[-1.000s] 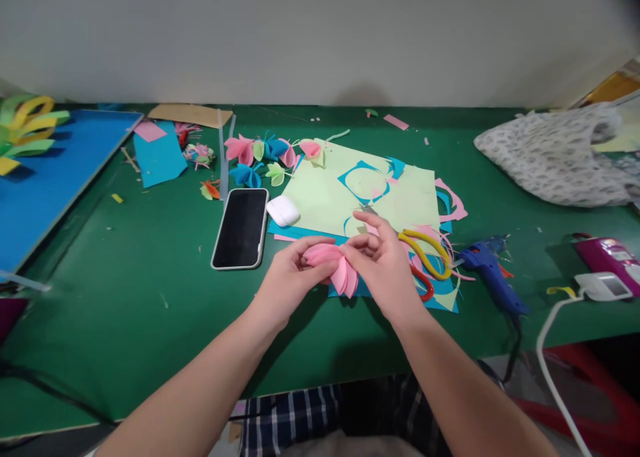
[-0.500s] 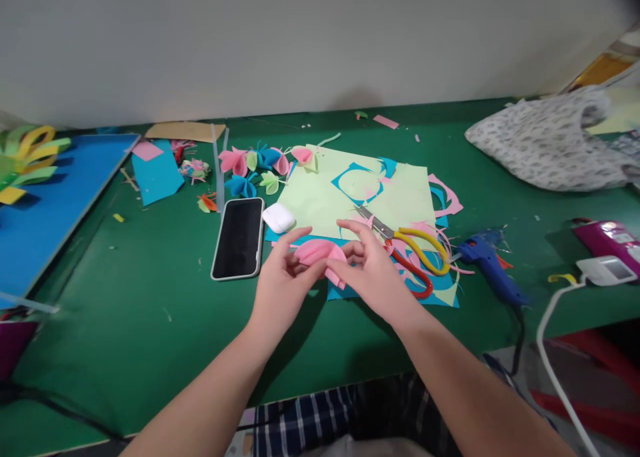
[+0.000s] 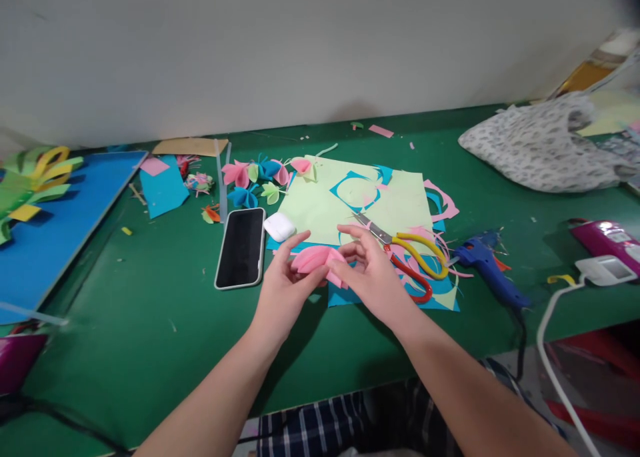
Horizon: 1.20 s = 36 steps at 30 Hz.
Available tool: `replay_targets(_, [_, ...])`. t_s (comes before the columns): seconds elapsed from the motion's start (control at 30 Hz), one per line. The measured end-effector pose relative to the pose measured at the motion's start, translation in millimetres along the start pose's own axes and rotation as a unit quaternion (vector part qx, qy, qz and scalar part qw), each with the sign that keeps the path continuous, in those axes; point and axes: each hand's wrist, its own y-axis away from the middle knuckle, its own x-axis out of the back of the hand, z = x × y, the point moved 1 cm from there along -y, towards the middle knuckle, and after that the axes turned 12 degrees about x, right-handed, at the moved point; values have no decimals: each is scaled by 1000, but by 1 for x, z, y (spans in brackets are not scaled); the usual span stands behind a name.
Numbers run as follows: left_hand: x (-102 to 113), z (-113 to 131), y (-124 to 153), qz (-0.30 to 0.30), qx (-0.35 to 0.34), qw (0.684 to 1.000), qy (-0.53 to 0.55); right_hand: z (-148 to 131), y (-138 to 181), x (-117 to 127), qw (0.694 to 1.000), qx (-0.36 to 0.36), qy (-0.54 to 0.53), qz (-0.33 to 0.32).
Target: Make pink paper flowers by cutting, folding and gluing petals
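Note:
A folded pink paper piece [image 3: 313, 259] with curved, petal-like layers is pinched between my two hands above the table. My left hand [image 3: 287, 280] grips its left side with the thumb in front. My right hand [image 3: 367, 267] holds its right end between thumb and fingers, with the index finger raised. Just right of my right hand lie scissors [image 3: 383, 233] with one yellow and one red handle, resting on paper scraps. Behind my hands is a pale green paper sheet [image 3: 310, 210]. Several small paper flowers [image 3: 237, 173] in pink, blue and green sit behind the phone.
A phone [image 3: 241, 249] and a white earbud case [image 3: 280, 227] lie left of my hands. To the right are a blue glue gun [image 3: 485, 267], a patterned cloth bag [image 3: 535, 143] and a white cable [image 3: 545, 330]. A blue board [image 3: 95, 203] occupies the left end.
The camera view has shifted slightly, so the table's left side appears lower. The pink paper's folded layers show a little more open; both hands keep hold of it.

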Motion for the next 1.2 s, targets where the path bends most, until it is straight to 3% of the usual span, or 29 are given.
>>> replay_targets(0.23, [-2, 0, 4, -11, -44, 998, -48, 5, 2, -1, 999, 39, 21, 4])
replay_targets(0.47, [-1, 0, 7, 0, -91, 994, -52, -6, 7, -3, 982, 147, 112, 25])
replay_targets(0.73, [-2, 0, 8, 17, -112, 991, -66, -3, 7, -5, 980, 160, 118, 27])
replay_targets(1.0, [-2, 2, 8, 13, -90, 994, -68, -3, 8, -4, 988, 121, 87, 34])
replay_targets(1.2, [-3, 2, 5, -6, -38, 999, -7, 3, 3, -1, 999, 11, -32, 13])
